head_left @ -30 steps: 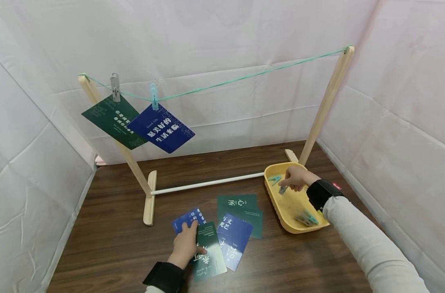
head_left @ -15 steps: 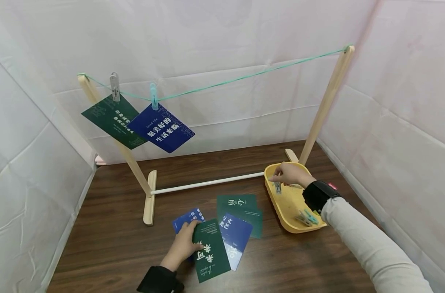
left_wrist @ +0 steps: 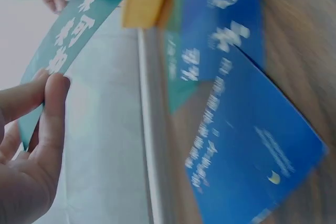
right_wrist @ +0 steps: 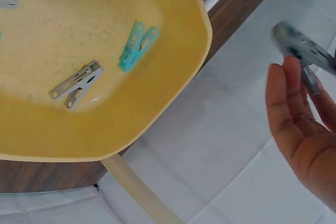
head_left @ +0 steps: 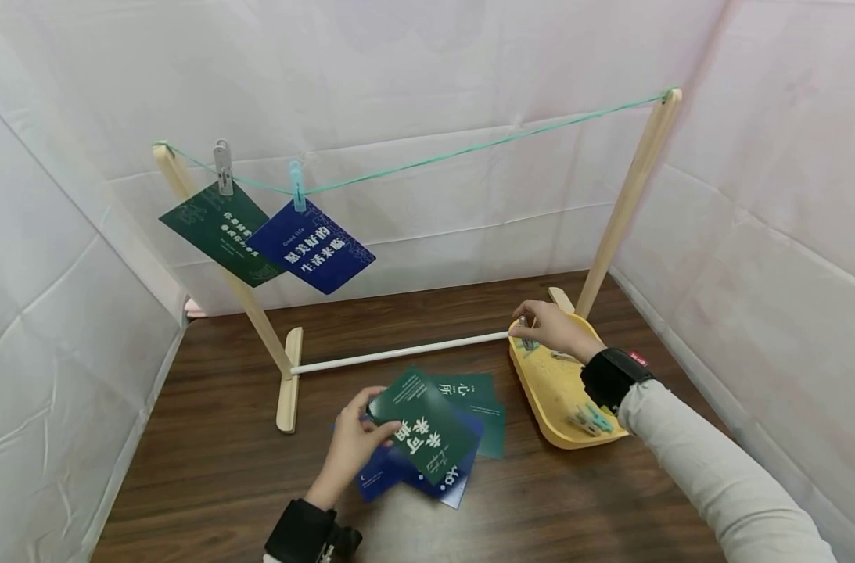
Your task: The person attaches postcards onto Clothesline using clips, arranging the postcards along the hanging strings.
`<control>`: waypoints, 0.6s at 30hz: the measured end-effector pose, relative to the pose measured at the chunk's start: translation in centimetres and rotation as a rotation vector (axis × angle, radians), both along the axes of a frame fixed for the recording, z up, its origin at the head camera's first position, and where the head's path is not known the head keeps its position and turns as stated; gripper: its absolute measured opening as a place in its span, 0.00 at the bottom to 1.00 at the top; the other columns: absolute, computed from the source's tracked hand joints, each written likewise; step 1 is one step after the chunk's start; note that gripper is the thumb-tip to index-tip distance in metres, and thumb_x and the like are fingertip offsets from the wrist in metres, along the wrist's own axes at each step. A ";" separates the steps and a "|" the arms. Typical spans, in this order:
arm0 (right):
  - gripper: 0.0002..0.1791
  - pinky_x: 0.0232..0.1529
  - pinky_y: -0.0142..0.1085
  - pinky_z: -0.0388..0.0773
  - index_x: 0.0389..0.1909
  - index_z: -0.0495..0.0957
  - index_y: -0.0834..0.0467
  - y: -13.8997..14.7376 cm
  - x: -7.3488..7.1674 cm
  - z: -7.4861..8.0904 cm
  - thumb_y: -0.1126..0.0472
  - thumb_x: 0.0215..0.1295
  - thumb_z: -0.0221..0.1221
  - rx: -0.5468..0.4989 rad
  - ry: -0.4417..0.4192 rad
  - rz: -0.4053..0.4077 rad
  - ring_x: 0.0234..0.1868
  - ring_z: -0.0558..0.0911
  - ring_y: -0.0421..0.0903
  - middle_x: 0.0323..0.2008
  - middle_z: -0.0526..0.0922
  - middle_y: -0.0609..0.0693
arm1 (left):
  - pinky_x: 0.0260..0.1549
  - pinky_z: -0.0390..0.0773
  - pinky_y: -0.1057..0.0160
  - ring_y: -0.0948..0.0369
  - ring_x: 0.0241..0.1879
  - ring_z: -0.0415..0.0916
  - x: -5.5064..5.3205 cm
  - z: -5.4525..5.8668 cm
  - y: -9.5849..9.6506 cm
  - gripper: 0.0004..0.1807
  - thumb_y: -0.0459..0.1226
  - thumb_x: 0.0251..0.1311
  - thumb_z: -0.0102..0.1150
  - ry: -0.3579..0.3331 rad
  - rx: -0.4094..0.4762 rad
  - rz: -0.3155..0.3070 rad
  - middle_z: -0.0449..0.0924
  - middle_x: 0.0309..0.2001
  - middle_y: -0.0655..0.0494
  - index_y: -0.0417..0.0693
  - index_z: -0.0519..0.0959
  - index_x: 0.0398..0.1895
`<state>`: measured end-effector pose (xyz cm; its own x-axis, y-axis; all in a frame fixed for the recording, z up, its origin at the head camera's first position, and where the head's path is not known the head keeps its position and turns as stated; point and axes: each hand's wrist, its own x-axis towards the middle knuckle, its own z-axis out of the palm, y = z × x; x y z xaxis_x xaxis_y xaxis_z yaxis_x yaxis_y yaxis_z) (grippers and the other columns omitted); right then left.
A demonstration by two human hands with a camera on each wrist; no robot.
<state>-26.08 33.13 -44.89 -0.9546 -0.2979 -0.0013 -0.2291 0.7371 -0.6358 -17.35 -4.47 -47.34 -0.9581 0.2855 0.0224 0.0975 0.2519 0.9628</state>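
Note:
My left hand [head_left: 353, 442] pinches a green card [head_left: 427, 430] with white writing between thumb and fingers, above several blue and green cards. In the left wrist view, the held green card [left_wrist: 73, 30] bends slightly, and a blue card [left_wrist: 257, 145] lies below it. Over the far end of the yellow basket [head_left: 540, 403], my right hand [head_left: 557, 328] holds a grey clothespin [right_wrist: 302, 48] in its fingers. Inside the basket lie a teal clothespin [right_wrist: 137, 45], another grey clothespin [right_wrist: 79, 83] and others.
A wooden stand with a right post [head_left: 631, 199] bears a green string [head_left: 469, 148]. From its left part hang a green card [head_left: 219, 234] under a grey clothespin and a blue card [head_left: 313, 249] under a light-blue one. A white rod [head_left: 399, 353] joins the feet.
The left hand has lifted the green card off the pile and moved it up and away. The right hand has raised the grey clothespin from the basket and shifted slightly left.

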 end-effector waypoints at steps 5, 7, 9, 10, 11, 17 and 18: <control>0.24 0.32 0.38 0.72 0.47 0.72 0.66 -2.4 1.6 3.4 0.52 0.59 0.64 0.029 -0.009 -0.086 0.31 0.76 0.48 0.33 0.77 0.57 | 0.25 0.81 0.68 0.67 0.19 0.76 -1.2 1.8 0.9 0.26 0.25 0.53 0.64 0.025 0.105 0.065 0.77 0.46 0.34 0.35 0.69 0.56; 0.21 0.31 0.37 0.72 0.46 0.73 0.67 -3.0 1.7 3.9 0.57 0.59 0.64 0.045 0.004 -0.108 0.30 0.75 0.47 0.33 0.77 0.56 | 0.26 0.81 0.68 0.69 0.20 0.75 -1.7 2.4 1.2 0.26 0.25 0.52 0.64 0.034 0.123 0.085 0.77 0.44 0.34 0.35 0.70 0.55; 0.20 0.32 0.36 0.72 0.46 0.74 0.67 -3.4 1.8 4.3 0.58 0.60 0.63 0.062 0.021 -0.115 0.31 0.74 0.46 0.33 0.77 0.56 | 0.26 0.82 0.68 0.70 0.20 0.75 -2.2 3.0 1.6 0.25 0.25 0.51 0.65 0.037 0.140 0.101 0.78 0.41 0.34 0.35 0.70 0.54; 0.19 0.33 0.36 0.71 0.46 0.74 0.67 -3.6 1.9 4.5 0.58 0.61 0.62 0.061 0.031 -0.114 0.32 0.74 0.46 0.34 0.77 0.56 | 0.27 0.82 0.67 0.70 0.20 0.75 -2.4 3.3 1.7 0.25 0.25 0.51 0.65 0.039 0.152 0.109 0.79 0.40 0.34 0.35 0.70 0.53; 0.19 0.35 0.37 0.71 0.47 0.74 0.66 -3.7 1.9 4.5 0.57 0.62 0.61 0.065 0.037 -0.117 0.33 0.74 0.46 0.35 0.77 0.56 | 0.27 0.83 0.65 0.70 0.20 0.75 -2.6 3.6 1.8 0.24 0.25 0.50 0.65 0.042 0.166 0.119 0.79 0.39 0.34 0.35 0.70 0.52; 0.21 0.39 0.39 0.70 0.51 0.73 0.64 -4.4 1.9 5.0 0.53 0.65 0.57 0.041 0.052 -0.090 0.35 0.72 0.47 0.36 0.76 0.54 | 0.31 0.84 0.60 0.68 0.22 0.79 -3.2 5.3 2.7 0.13 0.24 0.52 0.63 0.028 0.317 0.196 0.81 0.30 0.46 0.34 0.70 0.39; 0.21 0.39 0.39 0.70 0.51 0.73 0.64 -4.5 1.9 5.1 0.52 0.65 0.57 0.029 0.047 -0.080 0.35 0.72 0.47 0.36 0.76 0.54 | 0.31 0.84 0.60 0.67 0.22 0.80 -3.3 5.5 2.9 0.11 0.24 0.54 0.62 0.021 0.352 0.209 0.80 0.29 0.49 0.34 0.69 0.36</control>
